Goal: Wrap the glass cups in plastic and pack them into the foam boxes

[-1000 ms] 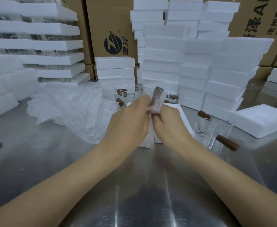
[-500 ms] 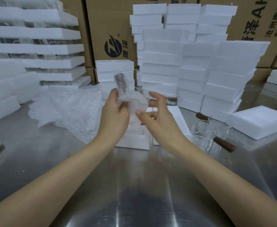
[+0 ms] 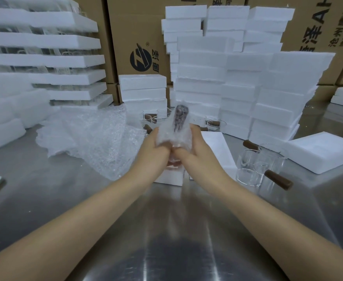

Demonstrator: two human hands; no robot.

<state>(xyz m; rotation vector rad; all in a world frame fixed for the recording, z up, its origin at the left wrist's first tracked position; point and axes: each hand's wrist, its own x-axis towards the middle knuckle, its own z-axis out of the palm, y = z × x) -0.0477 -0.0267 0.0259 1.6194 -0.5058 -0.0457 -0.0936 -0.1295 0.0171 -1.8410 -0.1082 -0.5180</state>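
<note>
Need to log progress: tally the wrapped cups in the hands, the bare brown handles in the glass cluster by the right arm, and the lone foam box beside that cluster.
Wrapped cup, held by left hand and right hand: 1
Bare brown handles: 2
Lone foam box: 1
Total: 4

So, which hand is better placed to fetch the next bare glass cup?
Probably the right hand: the clear glass cups with brown handles stand to its right on the steel table. The left hand is nearer the crumpled bubble wrap sheets. Both grip the bubble-wrapped glass cup.
</note>
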